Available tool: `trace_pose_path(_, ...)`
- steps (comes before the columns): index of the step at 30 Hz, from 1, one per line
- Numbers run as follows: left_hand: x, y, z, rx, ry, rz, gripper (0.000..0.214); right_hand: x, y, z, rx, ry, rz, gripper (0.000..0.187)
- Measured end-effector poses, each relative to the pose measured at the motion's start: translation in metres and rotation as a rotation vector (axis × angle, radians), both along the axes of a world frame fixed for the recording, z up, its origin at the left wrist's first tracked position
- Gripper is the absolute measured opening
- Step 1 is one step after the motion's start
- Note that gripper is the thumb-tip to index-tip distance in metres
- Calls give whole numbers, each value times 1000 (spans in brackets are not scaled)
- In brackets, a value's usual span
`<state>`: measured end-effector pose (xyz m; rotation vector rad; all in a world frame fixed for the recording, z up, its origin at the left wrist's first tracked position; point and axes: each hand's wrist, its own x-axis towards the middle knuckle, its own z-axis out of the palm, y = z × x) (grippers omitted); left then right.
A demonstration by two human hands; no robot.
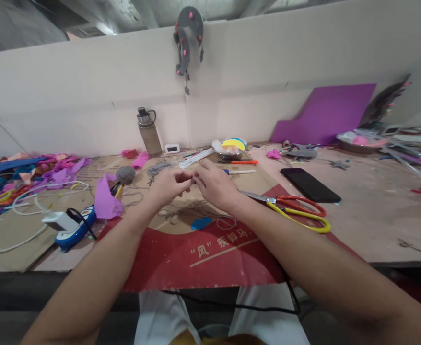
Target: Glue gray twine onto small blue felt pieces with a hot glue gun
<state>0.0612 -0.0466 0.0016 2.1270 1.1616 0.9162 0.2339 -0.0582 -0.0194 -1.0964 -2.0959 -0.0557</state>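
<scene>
String (187, 209), grey, loose, on red-and-brown cardboard (210, 273). Left hand (168, 186), bare, near the string, fingers bent, tips gathered close to those of the right hand (215, 186), likewise bent; cannot tell what, if anything, either pinches. Cutout (201, 223), blue, flat on the cardboard, beside the string. Yarn ball (125, 175), grey, left of the left hand. Scissors (273, 199), red-and-yellow handles, blades toward the right hand. Phone (310, 185), black, just beyond the scissors.

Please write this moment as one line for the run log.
left hand: close to right hand | held item: unclear | nearby: blue cutout, scissors | farther right: black phone
</scene>
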Motion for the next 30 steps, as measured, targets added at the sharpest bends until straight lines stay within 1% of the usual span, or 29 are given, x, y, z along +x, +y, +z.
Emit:
trace_pose_path(2, 0, 1, -2, -63, -65, -3, 12, 0, -1, 1, 0, -13, -7, 18)
trace_pose_path(5, -1, 3, -3, -134, -124, 0, 14, -1, -1, 0, -22, 26, 1, 16)
trace_pose_path(9, -1, 4, -3, -138, -157, 47, 13, -2, 3, -3, -58, 151, 56, 11)
trace_pose_path(12, 0, 3, -3, -131, -206, 58, 13, -2, 5, -5, -77, 218, 89, 12)
trace_pose_path(17, 3, 1, -1, -149, -272, 44, 11, -2, 7, -7, -74, 206, 87, 7)
trace_pose_path(20, 5, 1, -2, -189, -313, 27, 12, -1, 8, -6, -73, 197, 73, 11)
trace_pose_path(22, 5, 2, -3, -209, -340, 15, 15, 0, 8, -6, -68, 186, 64, 12)
trace_pose_path(27, 4, 4, -7, -193, -333, 3, 20, -1, 6, -6, -48, 163, 62, 13)
trace_pose_path(30, 3, 4, -7, -166, -286, 19, 20, -2, 6, -7, -45, 161, 66, 13)
